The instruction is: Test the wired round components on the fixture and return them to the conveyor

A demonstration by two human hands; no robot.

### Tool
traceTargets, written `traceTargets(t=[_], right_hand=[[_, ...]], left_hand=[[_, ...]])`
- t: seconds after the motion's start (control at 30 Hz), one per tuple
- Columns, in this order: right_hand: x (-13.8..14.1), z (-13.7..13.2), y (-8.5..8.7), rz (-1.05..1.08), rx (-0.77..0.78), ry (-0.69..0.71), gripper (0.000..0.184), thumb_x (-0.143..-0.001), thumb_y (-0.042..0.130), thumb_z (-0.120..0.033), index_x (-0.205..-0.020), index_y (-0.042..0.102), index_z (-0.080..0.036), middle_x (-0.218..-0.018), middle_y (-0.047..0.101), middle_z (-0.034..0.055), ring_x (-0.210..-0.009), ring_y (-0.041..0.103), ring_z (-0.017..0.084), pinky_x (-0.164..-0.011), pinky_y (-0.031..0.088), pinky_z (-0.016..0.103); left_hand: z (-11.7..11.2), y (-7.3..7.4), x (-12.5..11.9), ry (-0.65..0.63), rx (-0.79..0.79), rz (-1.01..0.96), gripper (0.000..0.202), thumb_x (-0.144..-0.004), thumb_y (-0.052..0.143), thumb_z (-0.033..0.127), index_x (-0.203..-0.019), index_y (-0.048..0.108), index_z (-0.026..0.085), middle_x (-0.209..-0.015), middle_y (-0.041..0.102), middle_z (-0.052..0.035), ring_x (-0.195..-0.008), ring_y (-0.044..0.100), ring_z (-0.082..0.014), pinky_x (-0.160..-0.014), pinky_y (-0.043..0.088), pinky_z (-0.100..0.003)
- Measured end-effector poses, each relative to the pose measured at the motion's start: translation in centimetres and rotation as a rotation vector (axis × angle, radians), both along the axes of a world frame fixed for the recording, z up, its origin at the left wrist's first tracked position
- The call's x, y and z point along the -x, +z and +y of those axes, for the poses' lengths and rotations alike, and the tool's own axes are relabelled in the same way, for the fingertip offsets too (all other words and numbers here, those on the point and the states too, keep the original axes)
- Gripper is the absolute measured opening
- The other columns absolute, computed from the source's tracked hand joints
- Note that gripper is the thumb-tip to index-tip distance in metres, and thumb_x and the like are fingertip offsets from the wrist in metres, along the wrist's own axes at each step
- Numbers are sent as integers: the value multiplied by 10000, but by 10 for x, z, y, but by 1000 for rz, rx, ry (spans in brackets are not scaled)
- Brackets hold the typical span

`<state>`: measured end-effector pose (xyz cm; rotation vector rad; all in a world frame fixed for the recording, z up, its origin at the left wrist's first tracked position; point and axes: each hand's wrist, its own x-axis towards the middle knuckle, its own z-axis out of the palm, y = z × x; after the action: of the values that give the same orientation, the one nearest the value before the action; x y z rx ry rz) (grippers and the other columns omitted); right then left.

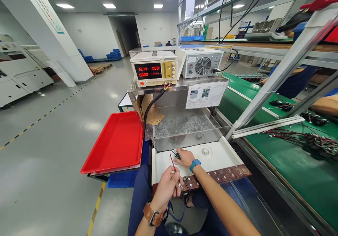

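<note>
My left hand (pixel 169 181), brown watch strap on its wrist, is closed with fingertips pinching a thin red wire (pixel 172 161). That wire rises in a loop to a small dark circuit board (pixel 177 155), which the fingers of my right hand (pixel 185 158) grip over a white tray (pixel 216 158). My right wrist wears a blue band. A small white connector (pixel 179 185) shows by my left fingers. Just below my hands runs a brown strip (pixel 221 175) with rows of metal studs along the tray's front edge. A blue cable (pixel 182 215) hangs under the strip.
A clear panel stands behind the white tray. Above it, a power supply (pixel 154 69) with red digits and a grey fan unit (pixel 202 63) sit on a metal shelf. A red tray (pixel 116 141) lies left. At right, a green conveyor (pixel 264 151) carries wired parts (pixel 314 142).
</note>
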<state>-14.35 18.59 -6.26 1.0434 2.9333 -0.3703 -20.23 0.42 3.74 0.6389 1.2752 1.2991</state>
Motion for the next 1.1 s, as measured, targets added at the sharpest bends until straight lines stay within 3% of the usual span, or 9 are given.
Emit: traceTargets(t=[0.2,0.3,0.5,0.63,0.87,1.1], right_hand=[[1,5,-4,-40,46,44,362,-876,543,-498,-1107,525,-220,-984,714,77,-918,660,239,-697,374,283],[2,6,-3,-60,65,44,375,-872,541,-486,-1131,523,-216,-980,718,82,-930,657,242,-701,375,284],[0,8,-4,-66,80,34,388,-879,534,-461,-1170,504,-206,-1006,715,98,-954,651,246,-749,388,291],[1,8,-6,-45,94,17,407,-862,562,-453,-1178,503,-204,-1016,716,94,-985,645,251,-773,392,290],[1,7,-5,-49,106,5,408,-873,548,-458,-1184,500,-199,-1030,714,106,-997,643,254,-791,396,295],[1,8,-6,-49,97,7,424,-852,573,-464,-1171,509,-191,-992,718,108,-977,650,262,-764,401,298]], left_hand=[[18,-13,3,46,-73,60,400,-742,667,537,-855,464,211,-696,556,59,-490,547,-75,-456,435,-194],[27,-29,5,86,-51,174,308,-750,646,465,-799,485,208,-670,537,55,-519,571,-101,-489,444,-218],[40,-61,5,52,-5,671,108,-750,597,293,-726,618,189,-728,668,-5,-706,604,-158,-674,445,-264],[44,-74,2,25,40,719,121,-756,598,304,-733,640,192,-718,691,-12,-713,622,-172,-699,447,-272],[44,-78,3,19,91,784,93,-767,603,270,-714,621,196,-724,695,-13,-720,630,-169,-698,429,-263],[46,-69,-1,15,167,829,80,-784,607,258,-733,624,198,-735,709,-9,-717,636,-162,-654,379,-249]])
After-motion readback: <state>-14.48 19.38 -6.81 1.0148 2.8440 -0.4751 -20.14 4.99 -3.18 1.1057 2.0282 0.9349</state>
